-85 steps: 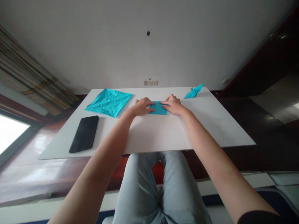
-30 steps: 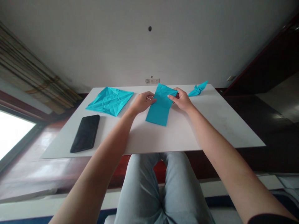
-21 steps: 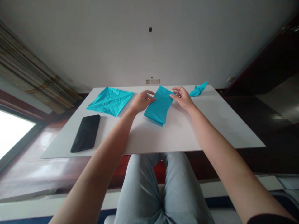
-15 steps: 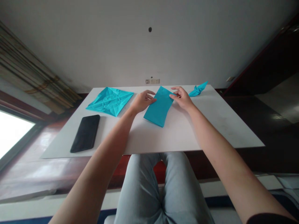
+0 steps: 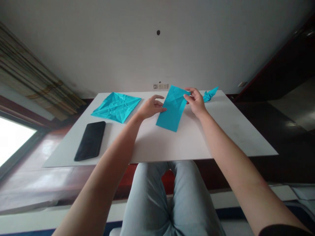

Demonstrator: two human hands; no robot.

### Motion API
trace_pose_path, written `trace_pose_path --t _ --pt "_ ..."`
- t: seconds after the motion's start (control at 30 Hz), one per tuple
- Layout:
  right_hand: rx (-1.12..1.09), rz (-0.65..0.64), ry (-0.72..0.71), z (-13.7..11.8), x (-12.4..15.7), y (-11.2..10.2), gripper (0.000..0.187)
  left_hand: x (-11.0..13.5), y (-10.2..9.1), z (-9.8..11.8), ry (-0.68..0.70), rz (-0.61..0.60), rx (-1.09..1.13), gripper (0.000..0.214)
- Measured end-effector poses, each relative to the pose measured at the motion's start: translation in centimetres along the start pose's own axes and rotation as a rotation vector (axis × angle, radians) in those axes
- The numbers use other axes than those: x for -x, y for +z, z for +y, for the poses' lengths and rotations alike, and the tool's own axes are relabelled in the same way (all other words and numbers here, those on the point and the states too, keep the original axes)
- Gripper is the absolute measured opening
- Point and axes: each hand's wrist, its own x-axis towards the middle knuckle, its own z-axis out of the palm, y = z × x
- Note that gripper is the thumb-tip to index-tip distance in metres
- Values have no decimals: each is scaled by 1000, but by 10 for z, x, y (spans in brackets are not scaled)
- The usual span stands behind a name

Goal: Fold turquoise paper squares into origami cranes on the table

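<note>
A blue sheet of origami paper, folded into a rectangle with faint creases, is tilted up above the middle of the white table. My right hand pinches its upper right corner between thumb and fingers. At the paper's left edge, my left hand grips with the thumb in front; its index finger stretches out away from the sheet. A creased, opened-out blue paper lies to the left of my left hand. Just beyond my right hand rests a small folded blue paper figure, partly hidden by the fingers.
A black smartphone lies at the left front of the white table. The wall with power sockets rises behind the table's far edge. My legs are under the near edge.
The folded paper has risen and shifted slightly right, its upper end lifting so that creases show. My right hand has moved up and right with it; my left hand has barely moved.
</note>
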Motion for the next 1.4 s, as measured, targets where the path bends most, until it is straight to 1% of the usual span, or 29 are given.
trace_pose_path --t 0.07,0.1,0.13,0.2,0.3,0.37,0.43,0.47,0.5,0.57,0.63,0.67,0.77,0.87,0.9,0.97,1.03,1.07,1.1,1.17,1.2,1.23,1.3,1.33,1.4 --pt "-8 49 -25 -4 -2 -2 66 2 2 6 19 -69 -60 63" --pt "-13 70 -35 -6 -2 -3 68 3 3 9 31 -89 -109 57" --pt "-23 92 -42 -8 -4 -5 70 4 4 13 47 -82 -170 49" --pt "-57 129 -49 -13 -6 -7 73 5 5 20 105 37 -304 35" --pt "-113 118 -48 -19 -7 -10 76 8 4 30 234 289 -526 19" --pt "-92 49 -38 -23 -4 -10 69 11 0 35 288 393 -669 20" --pt "17 -74 -31 -28 1 -9 51 15 -4 36 272 416 -774 27" --pt "100 -155 -35 -29 5 -9 40 16 -7 34 246 393 -805 28" --pt "190 -250 -41 -31 8 -9 29 16 -9 31 219 343 -822 30" --pt "344 -429 -42 -31 14 -9 14 15 -11 21 184 180 -814 33" --pt "427 -530 -29 -30 18 -10 14 13 -11 9 161 1 -767 41" --pt "444 -550 -27 -29 19 -10 17 12 -10 4 149 -33 -753 40" --pt "437 -576 -73 -25 19 -10 26 9 -6 -6 164 -41 -719 35" --pt "430 -584 -128 -21 18 -7 30 7 -5 -7 193 -72 -654 29" --pt "444 -567 -122 -19 17 -6 32 6 -5 -7 195 -81 -638 26" --pt "479 -515 -59 -14 17 -2 39 5 -5 -7 190 -73 -631 23" --pt "495 -450 17 -9 18 2 37 3 -3 -9 170 -42 -634 23" --pt "501 -419 32 -7 18 3 37 2 -2 -11 158 -26 -628 23" --pt "513 -391 23 -5 18 5 42 1 -1 -13 149 -10 -617 25" --pt "566 -360 -48 -4 19 9 56 0 2 -15 147 15 -600 39" --pt "607 -363 -91 -4 20 11 57 0 4 -16 153 21 -600 44" --pt "653 -374 -127 -5 21 12 54 0 6 -17 161 20 -614 46" --pt "751 -413 -154 -7 25 17 46 0 9 -17 164 4 -674 42" --pt "802 -437 -142 -8 27 19 44 1 11 -17 151 -3 -715 41" --pt "894 -480 -79 -9 31 23 46 2 13 -16 98 -6 -796 46"
